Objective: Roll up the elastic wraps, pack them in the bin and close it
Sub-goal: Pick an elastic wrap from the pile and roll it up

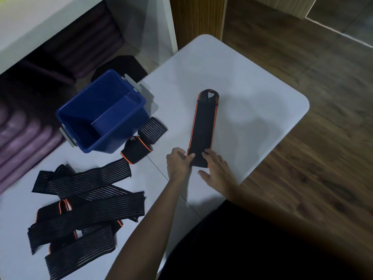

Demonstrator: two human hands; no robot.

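Person at white worktop [232, 81], w/ one orange-edged elastic wrap [203, 126] laid flat, running near-to-far, loop end at far side. Left hand [178, 161] pinches near-left corner of the wrap, fingers curled onto fabric edge. Right hand [217, 168] lies on near-right end, fingers mostly straight and spread, pressing cloth down; thumb off to near side. Near end looks just turned over, so step in hand is prob. starting the roll.

Blue bin [103, 116] sits far-left on worktop, open, no lid seen, looks unfilled. Two rolled wraps just beside its near-right wall: striped roll [152, 129] and orange-trimmed roll [136, 151], touching each other. Pile of unrolled striped wraps [86, 207] near-left, overlapping.

To do it well: keep first turn tight and square to long edges, both hands level so roll doesn't cone; roll away toward loop end, keep slight tension, orange edges aligned. Risk: elastic springs back if grip loosens. Plenty left: pile, packing, closing.
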